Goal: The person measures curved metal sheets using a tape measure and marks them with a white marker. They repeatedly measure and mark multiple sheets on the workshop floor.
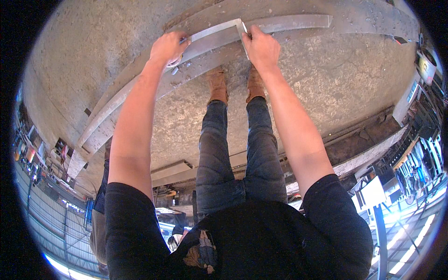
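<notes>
An L-shaped metal square [219, 28] lies against a long flat steel bar [298, 22], with its corner between my hands. My left hand [167, 49] is closed at the left end of the square's long arm. Under that hand shows part of a pale round object [175, 62], too hidden to name. My right hand [262, 47] is closed around the square's short arm, which points back toward me. The bar rests on a wider steel beam [373, 24] that crosses in front of my boots.
My brown boots [217, 86] stand on the stained concrete floor [326, 88] just behind the beam. Another person's leg [99, 228] shows at the lower left, beyond my arm. Cluttered racks [415, 163] line the right side, near a long dark recess [364, 140].
</notes>
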Demonstrator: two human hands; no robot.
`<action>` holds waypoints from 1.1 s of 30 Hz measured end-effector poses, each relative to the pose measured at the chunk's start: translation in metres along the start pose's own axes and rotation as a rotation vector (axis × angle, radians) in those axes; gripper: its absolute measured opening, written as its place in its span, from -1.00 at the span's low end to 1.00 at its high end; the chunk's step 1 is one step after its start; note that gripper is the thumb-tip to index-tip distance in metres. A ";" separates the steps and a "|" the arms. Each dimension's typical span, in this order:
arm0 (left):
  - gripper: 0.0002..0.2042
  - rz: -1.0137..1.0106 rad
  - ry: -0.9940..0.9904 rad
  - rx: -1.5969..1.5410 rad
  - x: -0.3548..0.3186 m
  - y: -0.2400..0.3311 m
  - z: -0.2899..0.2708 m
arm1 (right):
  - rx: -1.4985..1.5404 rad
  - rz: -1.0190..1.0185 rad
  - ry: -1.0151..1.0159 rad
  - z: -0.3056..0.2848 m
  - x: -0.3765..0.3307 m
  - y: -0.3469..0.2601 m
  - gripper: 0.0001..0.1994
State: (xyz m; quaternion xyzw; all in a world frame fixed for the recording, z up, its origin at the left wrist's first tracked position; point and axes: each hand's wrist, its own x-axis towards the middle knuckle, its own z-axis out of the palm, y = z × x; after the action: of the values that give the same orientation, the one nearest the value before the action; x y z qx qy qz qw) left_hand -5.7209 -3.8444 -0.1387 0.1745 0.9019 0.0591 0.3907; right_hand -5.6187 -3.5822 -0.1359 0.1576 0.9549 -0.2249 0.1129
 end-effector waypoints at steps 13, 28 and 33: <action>-0.67 0.028 0.011 -0.046 -0.001 -0.003 -0.001 | -0.051 0.069 -0.333 -0.057 -0.063 0.005 -0.73; -0.61 -0.374 0.088 -0.376 -0.297 -0.122 0.022 | 0.761 0.942 -0.406 -0.139 -0.486 0.069 -0.64; -0.60 -0.522 -0.002 -0.214 -0.398 -0.099 -0.003 | 0.487 0.801 -0.014 -0.179 -0.492 0.095 -0.65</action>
State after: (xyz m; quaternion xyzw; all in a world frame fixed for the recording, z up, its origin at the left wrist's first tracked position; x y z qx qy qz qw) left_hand -5.4973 -4.0805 0.1111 -0.1058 0.9046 0.0513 0.4097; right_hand -5.1560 -3.5410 0.1237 0.5343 0.7374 -0.3822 0.1572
